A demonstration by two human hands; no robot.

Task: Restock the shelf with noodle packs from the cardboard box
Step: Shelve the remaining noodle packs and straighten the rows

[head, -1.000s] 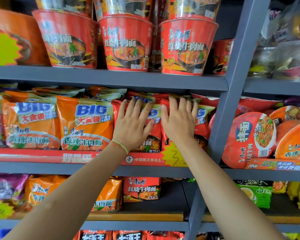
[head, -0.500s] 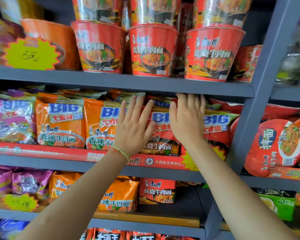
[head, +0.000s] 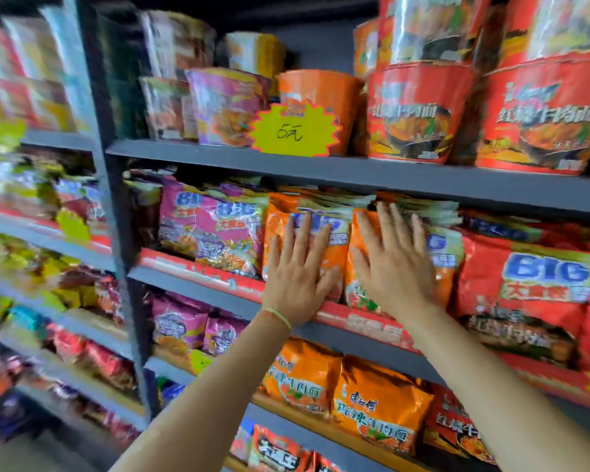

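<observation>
Left hand (head: pixel 298 277) and right hand (head: pixel 394 267) lie flat, fingers spread and straight, pressed side by side on the orange noodle packs (head: pixel 334 253) standing on the shelf (head: pixel 361 345). Pink packs (head: pixel 215 233) sit left of the hands, red packs (head: pixel 528 287) right, noodle bowls (head: pixel 419 110) and a yellow price tag (head: pixel 293 131) above.

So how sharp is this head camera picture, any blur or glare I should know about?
Head view: motion blur smears the left shelves badly; the centre is sharper, with both hands flat on the orange packs fairly clear. Glare streaks the wrapped cups at top right. Wide-angle distortion tilts the shelf lines.
</observation>
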